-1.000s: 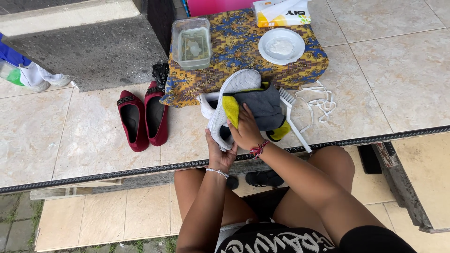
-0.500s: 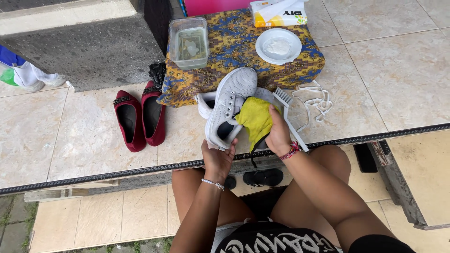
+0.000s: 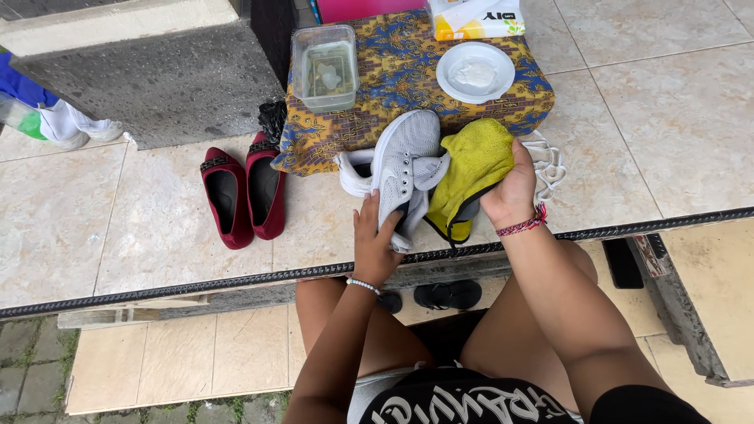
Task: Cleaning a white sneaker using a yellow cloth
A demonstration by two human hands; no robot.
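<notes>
My left hand [image 3: 372,239] grips a grey-and-white sneaker [image 3: 402,167] by its heel end, toe pointing away, over the tiled ledge. My right hand [image 3: 510,192] holds a yellow cloth [image 3: 473,167] bunched against the shoe's right side and tongue. A second white shoe [image 3: 351,170] lies partly hidden behind the sneaker. Loose white laces [image 3: 547,162] lie to the right of my right hand.
A patterned blue-and-yellow cloth [image 3: 393,86] carries a clear tub of water [image 3: 324,67], a white bowl [image 3: 475,72] and a box [image 3: 475,17]. A pair of red flats [image 3: 239,188] sits to the left. Black sandals [image 3: 444,294] lie below the ledge's edge [image 3: 196,283].
The sneaker has turned from lying on its side to sole down, toe away. My right hand moved right with the yellow cloth, which now spreads wider beside the shoe.
</notes>
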